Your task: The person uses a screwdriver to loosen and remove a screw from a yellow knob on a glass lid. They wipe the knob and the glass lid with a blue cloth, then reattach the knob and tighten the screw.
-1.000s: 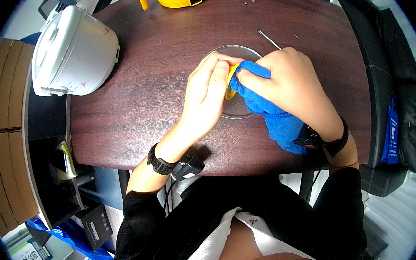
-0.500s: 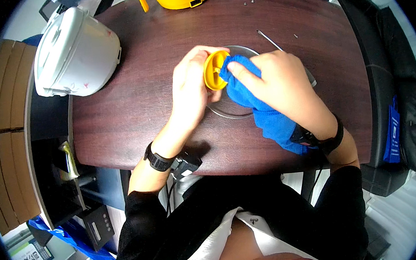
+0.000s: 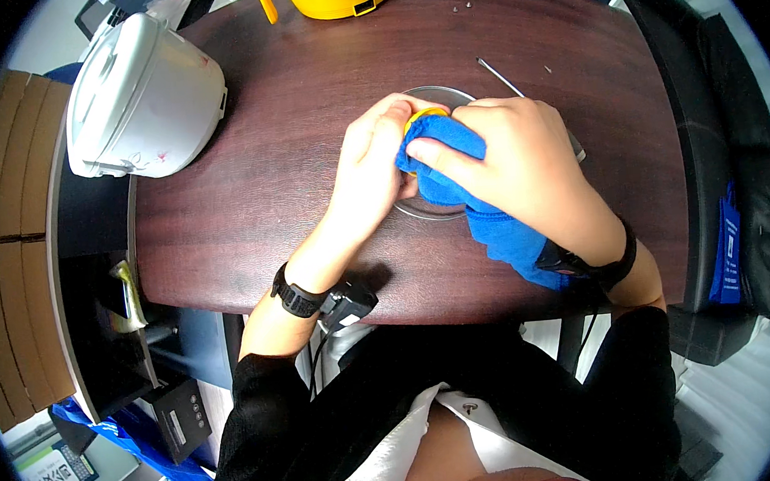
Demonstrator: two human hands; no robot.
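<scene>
Since the earlier frame, the crumpled blue fabric cloth (image 3: 502, 231) has shifted over the small round yellow plastic part (image 3: 429, 112). The left hand (image 3: 369, 156) clasps the part; the right hand (image 3: 522, 148), clamped on the cloth, apparently wipes it; further strokes call for steady support. Beneath: a clear round dish or lid (image 3: 426, 211).

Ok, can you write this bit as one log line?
left hand: holding small yellow part | right hand: holding blue cloth against it | near right hand: screwdriver
</scene>
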